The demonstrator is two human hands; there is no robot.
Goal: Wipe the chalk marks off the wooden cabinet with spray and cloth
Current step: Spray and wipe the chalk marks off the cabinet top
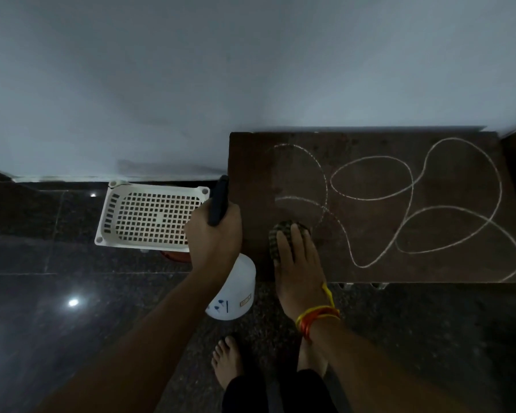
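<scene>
The dark wooden cabinet top (459, 269) carries looping white chalk marks (411, 189); the loops at its left end look fainter and broken. My right hand (298, 263) presses flat on a dark checked cloth (277, 234) near the cabinet's front left corner. Left of the cabinet, my left hand (215, 236) grips the dark handle of a white spray bottle (236, 290), held upright in the air beside the cabinet's left edge.
A white perforated plastic basket (152, 216) sits on something reddish on the dark polished floor (57, 293) to the left. A pale wall (251, 70) runs behind the cabinet. My bare feet (230, 362) stand in front of the cabinet.
</scene>
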